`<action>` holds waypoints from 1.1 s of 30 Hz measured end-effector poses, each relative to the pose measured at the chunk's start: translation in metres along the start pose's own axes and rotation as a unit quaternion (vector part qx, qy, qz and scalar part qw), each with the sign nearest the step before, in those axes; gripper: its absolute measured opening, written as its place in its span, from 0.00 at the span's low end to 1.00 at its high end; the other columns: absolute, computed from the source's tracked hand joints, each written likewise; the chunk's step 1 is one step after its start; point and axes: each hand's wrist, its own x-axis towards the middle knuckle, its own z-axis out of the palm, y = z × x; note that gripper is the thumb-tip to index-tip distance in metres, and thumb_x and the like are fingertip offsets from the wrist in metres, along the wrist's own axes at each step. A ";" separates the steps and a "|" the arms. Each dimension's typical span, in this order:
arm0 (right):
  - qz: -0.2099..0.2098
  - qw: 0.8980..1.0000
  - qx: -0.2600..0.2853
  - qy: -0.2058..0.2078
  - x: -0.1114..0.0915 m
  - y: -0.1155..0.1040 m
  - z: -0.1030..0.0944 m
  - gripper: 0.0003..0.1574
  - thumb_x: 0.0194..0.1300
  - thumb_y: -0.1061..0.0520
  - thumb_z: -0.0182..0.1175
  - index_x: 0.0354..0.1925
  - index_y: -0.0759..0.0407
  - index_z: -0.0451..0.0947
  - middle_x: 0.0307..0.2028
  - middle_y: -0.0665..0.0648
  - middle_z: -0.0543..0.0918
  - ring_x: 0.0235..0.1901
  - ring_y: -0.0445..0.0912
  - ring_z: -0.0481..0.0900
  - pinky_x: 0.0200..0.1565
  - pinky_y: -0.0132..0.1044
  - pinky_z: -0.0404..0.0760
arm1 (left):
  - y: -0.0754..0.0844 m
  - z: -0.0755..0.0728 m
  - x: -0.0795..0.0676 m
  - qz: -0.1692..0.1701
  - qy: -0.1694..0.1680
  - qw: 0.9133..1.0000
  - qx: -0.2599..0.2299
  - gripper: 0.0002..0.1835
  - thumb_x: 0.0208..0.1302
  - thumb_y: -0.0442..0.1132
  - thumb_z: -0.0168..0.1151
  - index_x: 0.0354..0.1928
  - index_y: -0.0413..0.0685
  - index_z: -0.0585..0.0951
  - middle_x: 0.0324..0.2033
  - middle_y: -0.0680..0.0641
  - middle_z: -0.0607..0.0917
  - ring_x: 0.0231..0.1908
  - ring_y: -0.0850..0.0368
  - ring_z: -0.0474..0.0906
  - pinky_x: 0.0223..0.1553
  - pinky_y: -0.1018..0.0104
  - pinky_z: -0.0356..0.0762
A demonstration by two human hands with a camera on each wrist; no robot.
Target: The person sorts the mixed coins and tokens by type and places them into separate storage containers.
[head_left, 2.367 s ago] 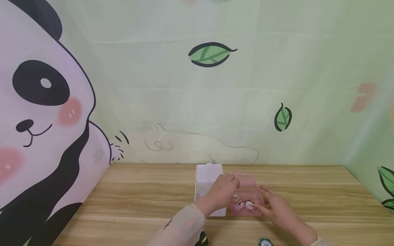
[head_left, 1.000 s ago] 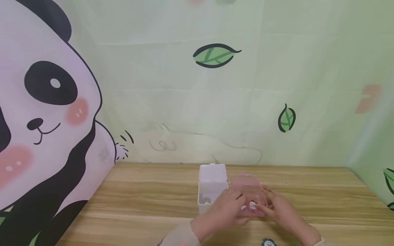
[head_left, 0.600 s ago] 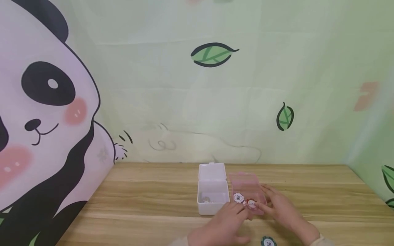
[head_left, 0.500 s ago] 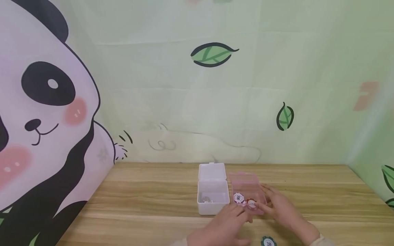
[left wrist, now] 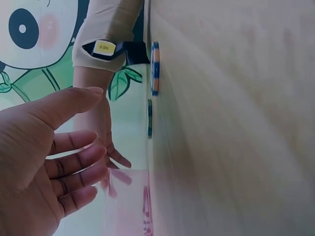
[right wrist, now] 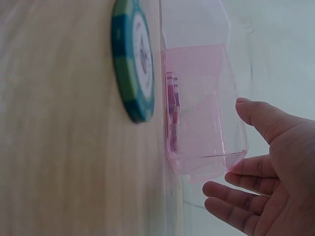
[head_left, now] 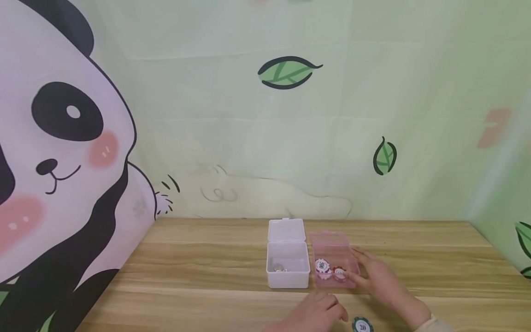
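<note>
My left hand (head_left: pixel 317 311) hovers low in front of the boxes, its fingers loosely bent, thumb apart and nothing held (left wrist: pixel 74 167). Before my right hand (head_left: pixel 381 281) stands a see-through pink box (head_left: pixel 332 249), lid tipped back. The right thumb lies at its front rim and the fingers at its right side (right wrist: pixel 261 172), spread and relaxed. Inside are a white poker chip (head_left: pixel 322 266) marked 500 and a red-and-white chip (head_left: pixel 339 272), with pinkish chips beneath. A green poker chip (head_left: pixel 362 325) marked 20 lies between the hands, near the bottom of the head view.
Left of the pink box stands a white box (head_left: pixel 288 279), also uncovered, with coin-like silvery discs (head_left: pixel 279 267) inside. In the left wrist view, a blue-and-orange chip (left wrist: pixel 155 69) lies nearer me on the wooden table (head_left: pixel 199 263). A panda-print backdrop (head_left: pixel 232 129) rises behind.
My left hand has drawn back from the pink box toward me, uncovering the chips and the white box. My right hand stays at the pink box's right side.
</note>
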 end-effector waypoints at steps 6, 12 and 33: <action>-0.002 1.000 -0.002 0.002 0.001 -0.001 0.001 0.41 0.62 0.45 0.63 0.62 0.72 0.67 0.62 0.71 0.72 0.59 0.67 0.72 0.57 0.59 0.74 | 0.004 0.003 0.000 0.008 -0.015 1.000 0.002 0.13 0.65 0.54 0.57 0.45 0.59 0.80 0.38 0.61 0.80 0.40 0.71 0.73 0.38 0.88 0.54; -0.003 1.000 -0.004 0.003 0.002 -0.002 0.000 0.41 0.62 0.46 0.64 0.62 0.72 0.67 0.62 0.71 0.72 0.59 0.67 0.72 0.58 0.59 0.73 | 0.010 0.008 0.001 0.012 -0.040 0.999 -0.028 0.12 0.66 0.53 0.57 0.46 0.60 0.80 0.38 0.62 0.81 0.38 0.74 0.71 0.35 0.89 0.49; -0.002 1.000 -0.002 -0.006 0.004 -0.003 0.004 0.42 0.62 0.45 0.63 0.63 0.72 0.67 0.62 0.72 0.71 0.61 0.68 0.70 0.60 0.61 0.70 | 0.019 0.027 -0.001 0.039 -0.074 0.993 0.078 0.15 0.66 0.55 0.56 0.51 0.61 0.78 0.40 0.63 0.78 0.40 0.74 0.70 0.37 0.86 0.54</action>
